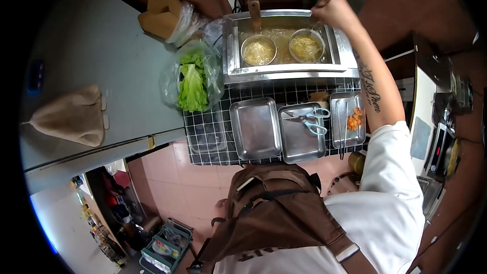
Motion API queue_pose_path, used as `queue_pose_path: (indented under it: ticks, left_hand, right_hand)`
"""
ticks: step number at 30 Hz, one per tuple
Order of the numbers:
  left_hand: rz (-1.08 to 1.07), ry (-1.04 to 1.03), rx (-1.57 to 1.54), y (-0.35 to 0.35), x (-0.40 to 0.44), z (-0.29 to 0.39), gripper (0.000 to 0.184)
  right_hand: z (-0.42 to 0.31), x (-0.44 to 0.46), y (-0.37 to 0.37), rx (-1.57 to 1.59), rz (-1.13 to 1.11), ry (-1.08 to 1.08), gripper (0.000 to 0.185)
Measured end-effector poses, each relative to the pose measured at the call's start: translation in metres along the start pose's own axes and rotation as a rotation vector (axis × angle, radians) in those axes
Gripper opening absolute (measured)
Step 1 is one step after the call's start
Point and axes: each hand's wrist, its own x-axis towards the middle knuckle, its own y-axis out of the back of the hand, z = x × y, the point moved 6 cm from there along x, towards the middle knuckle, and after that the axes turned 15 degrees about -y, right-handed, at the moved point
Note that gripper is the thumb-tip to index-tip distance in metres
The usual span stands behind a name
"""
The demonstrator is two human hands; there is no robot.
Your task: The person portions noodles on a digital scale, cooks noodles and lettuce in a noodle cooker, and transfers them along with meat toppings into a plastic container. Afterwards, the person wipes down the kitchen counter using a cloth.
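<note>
At the top right of the boiler, my right hand (335,11) is closed around the handle of a noodle strainer (307,45) with yellow noodles in it, sitting in the water. A second strainer (259,50) with paler noodles rests to its left, its wooden handle (254,9) leaning on the back rim. Both are in the metal boiler (291,74) of cloudy water. My left hand (220,208) hangs low beside the brown apron (274,208); its fingers are mostly hidden.
In front of the boiler, metal trays (255,128) stand on a black checked cloth (205,127). Blue-handled scissors (310,118) lie on the middle tray; tongs (345,127) and orange food pieces (354,120) are on the right one. Lettuce (193,85) sits in a plastic bag at left.
</note>
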Motion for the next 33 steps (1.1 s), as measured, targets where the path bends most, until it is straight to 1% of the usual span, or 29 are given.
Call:
queue_pose_path:
  ticks: [1, 3, 4, 6, 7, 8, 9, 11, 12, 13, 15, 16, 18, 19, 20, 21, 23, 24, 25, 26, 29, 30, 33]
  left_hand:
    - [-0.018, -0.013, 0.025, 0.0, 0.003, -0.003, 0.034]
    - [-0.052, -0.039, 0.074, -0.001, 0.013, -0.013, 0.033]
    - [-0.043, -0.025, 0.084, -0.006, 0.015, -0.007, 0.032]
    - [-0.035, 0.017, 0.129, -0.001, 0.012, 0.004, 0.031]
    - [-0.044, -0.002, 0.155, 0.002, 0.009, 0.006, 0.03]
    - [-0.049, -0.027, 0.173, 0.001, 0.012, 0.011, 0.029]
    - [-0.048, -0.058, 0.184, -0.004, 0.02, 0.016, 0.029]
    - [0.023, 0.019, 0.043, -0.004, 0.015, 0.02, 0.028]
    - [0.058, 0.049, -0.027, -0.005, 0.016, 0.023, 0.027]
    - [0.051, 0.003, 0.002, -0.007, 0.017, 0.02, 0.027]
    - [0.036, -0.088, 0.066, -0.007, 0.023, -0.005, 0.026]
    - [0.04, -0.078, 0.066, -0.01, 0.017, -0.006, 0.026]
    - [0.059, -0.072, 0.07, -0.01, 0.017, -0.003, 0.026]
    - [0.061, -0.048, 0.069, -0.006, 0.012, -0.012, 0.027]
    - [0.063, -0.032, 0.061, -0.009, 0.015, -0.024, 0.027]
    - [0.065, -0.016, 0.052, -0.012, 0.019, -0.036, 0.028]
    - [0.068, -0.022, 0.049, -0.016, 0.006, -0.005, 0.03]
    - [0.068, -0.026, 0.056, -0.011, 0.0, 0.015, 0.031]
    - [0.062, -0.016, 0.069, -0.01, -0.004, 0.014, 0.03]
    - [0.058, -0.013, 0.076, -0.011, -0.002, 0.015, 0.03]
    - [0.021, -0.011, 0.115, -0.011, -0.004, 0.018, 0.03]
    - [0.01, -0.016, 0.133, -0.008, -0.002, 0.018, 0.031]
    - [0.004, 0.033, 0.111, -0.007, 0.005, -0.008, 0.033]
  right_hand:
    - [-0.02, -0.015, -0.006, -0.109, -0.009, -0.014, 0.026]
    - [-0.015, -0.004, 0.013, -0.04, -0.016, -0.138, 0.028]
    - [-0.028, -0.009, 0.024, -0.158, 0.153, -0.107, 0.023]
    - [-0.048, -0.01, -0.017, -0.333, 0.14, 0.074, 0.02]
    - [-0.056, -0.018, -0.035, -0.422, 0.126, 0.153, 0.019]
    - [-0.06, -0.015, -0.036, -0.423, 0.09, 0.112, 0.019]
    - [-0.059, -0.009, -0.031, -0.424, 0.125, 0.079, 0.019]
    - [-0.057, -0.006, -0.03, -0.421, 0.17, 0.019, 0.019]
    - [-0.068, -0.019, -0.05, -0.455, 0.197, 0.158, 0.019]
    - [-0.084, -0.024, -0.064, -0.572, 0.045, 0.279, 0.019]
    - [-0.084, -0.017, -0.037, -0.47, 0.26, 0.108, 0.019]
    - [-0.078, -0.011, -0.034, -0.426, 0.25, 0.069, 0.021]
    - [-0.085, -0.01, -0.054, -0.492, 0.115, 0.197, 0.018]
    - [-0.091, -0.018, -0.059, -0.528, 0.039, 0.251, 0.018]
    - [-0.088, -0.016, -0.042, -0.519, 0.048, 0.222, 0.018]
    - [-0.079, -0.012, -0.021, -0.424, 0.073, 0.32, 0.023]
    - [-0.039, 0.004, -0.017, -0.329, -0.299, -0.119, 0.025]
    - [-0.025, 0.004, -0.011, -0.204, -0.334, -0.136, 0.023]
    - [-0.008, 0.006, -0.004, -0.083, -0.366, -0.15, 0.021]
    - [0.011, 0.011, -0.001, -0.016, -0.375, -0.186, 0.018]
    - [0.029, 0.012, 0.004, 0.12, -0.425, -0.18, 0.018]
    - [0.033, 0.016, 0.003, 0.101, -0.431, -0.172, 0.018]
    - [0.043, 0.022, -0.001, 0.109, -0.352, -0.168, 0.025]
